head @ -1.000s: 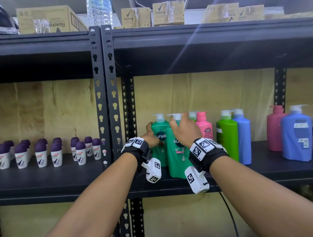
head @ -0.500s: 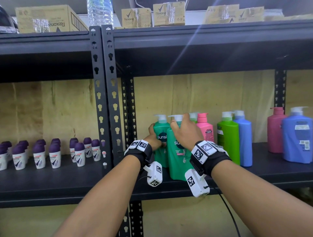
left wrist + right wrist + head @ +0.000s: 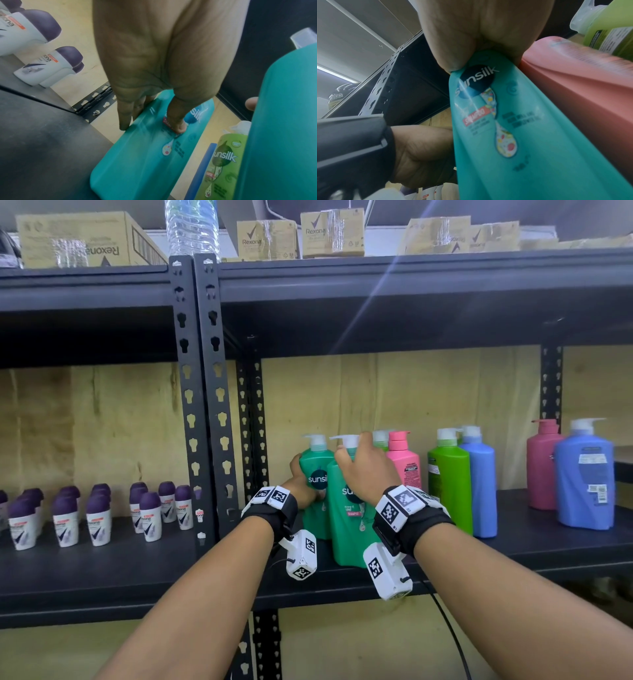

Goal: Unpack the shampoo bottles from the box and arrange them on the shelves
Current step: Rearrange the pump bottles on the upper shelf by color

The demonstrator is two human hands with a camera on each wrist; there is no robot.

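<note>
Two teal-green Sunsilk pump bottles stand on the dark shelf (image 3: 513,546) beside the upright post. My left hand (image 3: 301,484) grips the rear teal bottle (image 3: 315,470) by its left side; in the left wrist view its fingers (image 3: 125,121) and thumb pinch that bottle (image 3: 145,155). My right hand (image 3: 363,470) grips the front teal bottle (image 3: 349,529) over its shoulder, just below the white pump. The right wrist view shows this hand (image 3: 479,40) clamped on the bottle's top (image 3: 505,135). Both bottles stand upright, touching each other.
To the right stand a pink bottle (image 3: 404,463), a bright green one (image 3: 448,484), a blue one (image 3: 479,484), then a dark pink (image 3: 541,467) and a large blue bottle (image 3: 584,481). Purple-capped roll-ons (image 3: 96,515) fill the left shelf. Cartons (image 3: 85,241) sit on top.
Both hands keep their hold on the two teal bottles, which stay in place. Only the view has drifted slightly.
</note>
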